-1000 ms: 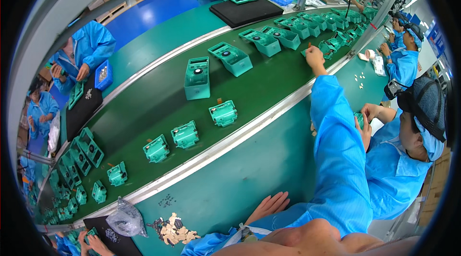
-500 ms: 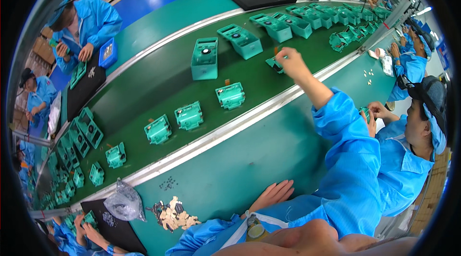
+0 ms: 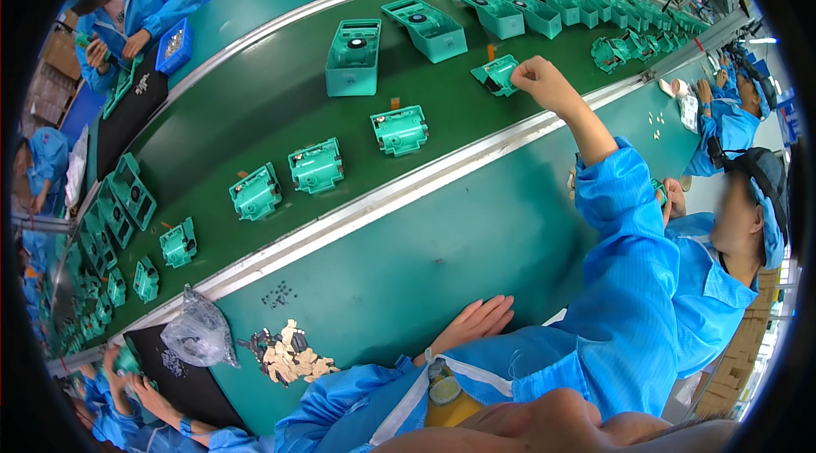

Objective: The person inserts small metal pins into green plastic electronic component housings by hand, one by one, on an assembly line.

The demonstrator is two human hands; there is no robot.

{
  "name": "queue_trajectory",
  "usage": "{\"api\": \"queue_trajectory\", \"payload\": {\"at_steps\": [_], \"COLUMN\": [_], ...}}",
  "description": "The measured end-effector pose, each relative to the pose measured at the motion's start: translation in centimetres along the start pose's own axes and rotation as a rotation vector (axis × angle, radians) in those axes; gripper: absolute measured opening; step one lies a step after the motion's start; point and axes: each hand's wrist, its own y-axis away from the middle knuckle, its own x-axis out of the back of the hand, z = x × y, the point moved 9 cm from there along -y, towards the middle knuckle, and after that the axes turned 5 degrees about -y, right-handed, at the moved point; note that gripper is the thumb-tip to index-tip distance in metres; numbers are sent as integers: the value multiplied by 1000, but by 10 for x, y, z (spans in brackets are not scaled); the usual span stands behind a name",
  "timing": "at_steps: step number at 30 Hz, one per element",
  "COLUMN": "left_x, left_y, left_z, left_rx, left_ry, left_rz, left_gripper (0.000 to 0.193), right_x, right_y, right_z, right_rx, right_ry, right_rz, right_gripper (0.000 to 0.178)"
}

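Observation:
My right hand reaches over the conveyor belt. Its fingers are pinched together at the right edge of a small green plastic housing with an orange strip standing up from it. The fingertips partly cover that edge, so how they grip it is hard to see. On the green worktable, my left hand lies flat with its fingers stretched out, holding nothing. A pile of small beige and black pieces lies to its left. Behind the pile are scattered tiny black parts.
Similar housings stand along the belt, with deeper green cases behind them. A metal rail separates belt and table. A clear plastic bag sits near a black mat. A co-worker sits close on my right.
The view has shifted, so belt and table appear higher. My right hand has moved right from over the housing to its right edge, uncovering more of it. My left hand stays flat.

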Motion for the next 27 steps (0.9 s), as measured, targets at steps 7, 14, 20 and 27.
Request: {"api": "queue_trajectory", "payload": {"at_steps": [7,14,20,27], "left_x": [0,2,4,-3], "left_y": [-6,-10,-14,-17], "left_z": [-1,-2,-3,2], "left_rx": [-2,9,14,9], "left_ry": [19,73,107,71], "left_rz": [-130,-133,-121,-98], "left_gripper": [53,54,54,53], "right_x": [-7,-9,-10,-9], "right_y": [-6,-8,-8,-7], "right_z": [5,5,9,9], "right_rx": [72,27,26,88], "right_ry": [188,174,134,130], "right_rz": [-32,-116,-101,-71], "right_gripper": [15,15,14,13]}}
